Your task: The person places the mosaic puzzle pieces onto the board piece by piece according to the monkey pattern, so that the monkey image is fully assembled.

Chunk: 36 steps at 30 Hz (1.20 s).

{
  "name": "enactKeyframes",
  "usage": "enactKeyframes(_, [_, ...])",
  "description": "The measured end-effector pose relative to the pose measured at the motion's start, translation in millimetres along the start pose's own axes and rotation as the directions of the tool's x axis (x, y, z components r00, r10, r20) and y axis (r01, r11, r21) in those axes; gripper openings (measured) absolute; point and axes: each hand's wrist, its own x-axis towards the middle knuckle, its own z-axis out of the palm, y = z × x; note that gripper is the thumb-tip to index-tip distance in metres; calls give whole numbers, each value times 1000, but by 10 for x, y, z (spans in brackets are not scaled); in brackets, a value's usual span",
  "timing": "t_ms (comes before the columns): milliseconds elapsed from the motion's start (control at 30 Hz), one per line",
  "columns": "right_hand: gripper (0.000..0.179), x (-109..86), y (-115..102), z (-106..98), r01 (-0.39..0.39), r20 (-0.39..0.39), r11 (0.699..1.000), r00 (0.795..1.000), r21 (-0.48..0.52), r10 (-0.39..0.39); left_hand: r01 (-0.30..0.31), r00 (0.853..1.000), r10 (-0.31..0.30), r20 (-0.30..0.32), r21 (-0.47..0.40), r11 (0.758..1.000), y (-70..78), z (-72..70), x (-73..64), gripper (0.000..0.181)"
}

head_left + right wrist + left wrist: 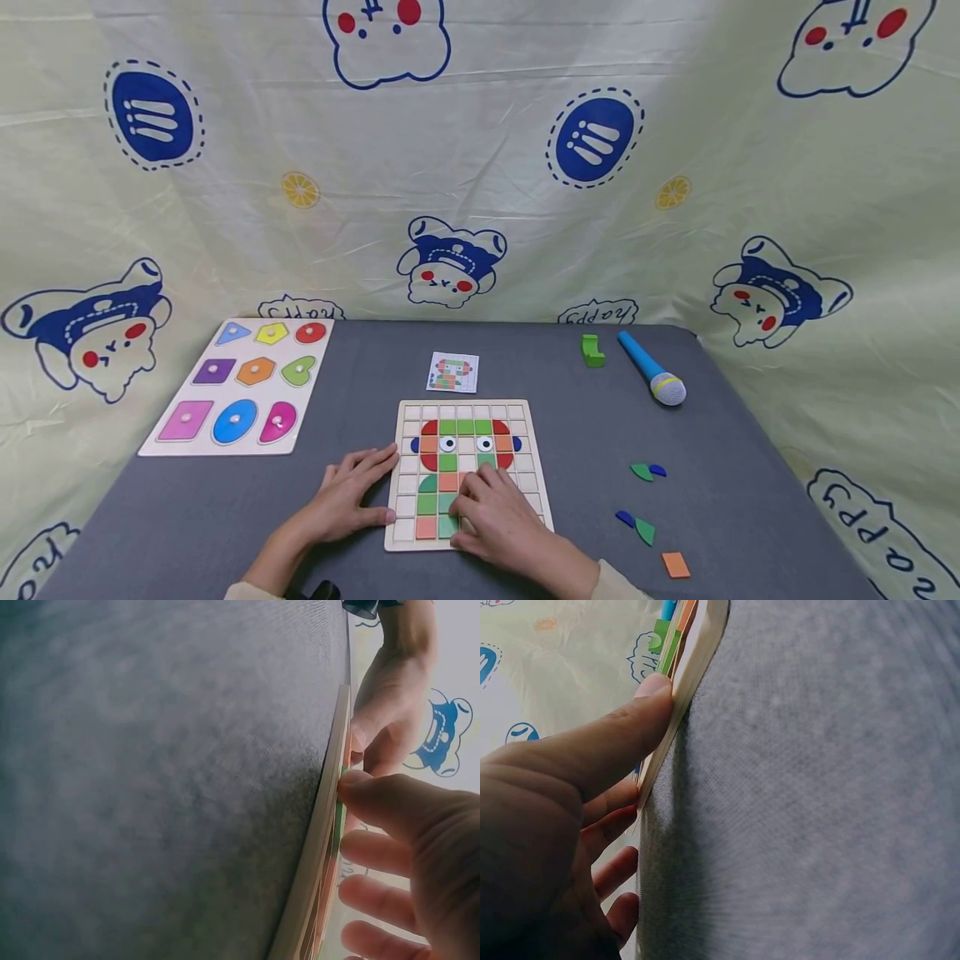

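A pale square board (529, 483) with a grid lies on the grey table, holding a pattern of red, orange and green tiles, two eye tiles and blue bits. My left hand (347, 496) touches its left edge with thumb and fingertips. The left wrist view shows that thumb (630, 727) resting along the board's side. Over the lower middle of the pattern is my right hand (498, 517), fingertips down on the tiles. In the right wrist view its thumb (390, 799) touches a green tile (339, 817) by the board's near edge; the head view hides what lies under the palm.
A small pattern card (452, 372) lies behind the board. Left is a shape puzzle (300, 400). To the right are an orange square (676, 565), green pieces (645, 532), blue pieces (625, 518), a green block (592, 352) and a toy microphone (651, 367).
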Motion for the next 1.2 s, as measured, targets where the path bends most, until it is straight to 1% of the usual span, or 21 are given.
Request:
enactKeyframes(100, [22, -26, 24, -15, -22, -8, 1000, 1000, 7, 22, -3, 1000, 3, -1, -2, 1000, -8, 6, 7, 82])
enactKeyframes(167, [22, -59, 53, -43, -52, -6, 998, 999, 24, 52, -5, 1000, 5, -2, -3, 1000, -13, 10, 10, 82])
enactKeyframes(267, [22, -136, 131, -122, -121, 32, 990, 992, 72, 119, -1, 1000, 1, 0, -7, 1000, -18, 13, 15, 82])
enactKeyframes(400, [25, -306, 286, -248, -197, 77, 974, 979, 112, 189, 14, 1000, -14, 9, -10, 1000, -25, 15, 14, 82])
enactKeyframes(500, [26, -487, 422, -324, -225, 58, 966, 974, 124, 219, 20, 1000, -20, 16, -10, 1000, -27, 19, 10, 83])
enactKeyframes(567, [26, -621, 518, -365, -229, 29, 966, 973, 122, 227, 22, 1000, -21, 16, -14, 1000, -28, 20, 7, 83])
enactKeyframes(700, [29, -917, 707, -435, -214, -49, 972, 974, 100, 220, 24, 1000, -24, 14, -16, 1000, -31, 23, 0, 82])
enactKeyframes(800, [32, -1148, 838, -473, -211, -101, 973, 970, 92, 220, 27, 999, -27, 18, -20, 999, -34, 27, -1, 83])
enactKeyframes(833, [33, -1225, 878, -483, -216, -107, 972, 968, 95, 226, 27, 999, -27, 18, -21, 999, -32, 26, -3, 83])
enactKeyframes(933, [33, -1439, 992, -517, -239, -104, 965, 963, 107, 250, 26, 999, -25, 22, -22, 999, -33, 25, -2, 83])
enactKeyframes(1133, [33, -1793, 1175, -605, -293, -43, 947, 953, 131, 301, 11, 1000, -11, 8, -15, 1000, -33, 19, -1, 82])
enactKeyframes(1200, [34, -1890, 1219, -625, -322, -12, 937, 945, 132, 327, 4, 1000, -4, 6, -14, 1000, -32, 19, 2, 82])
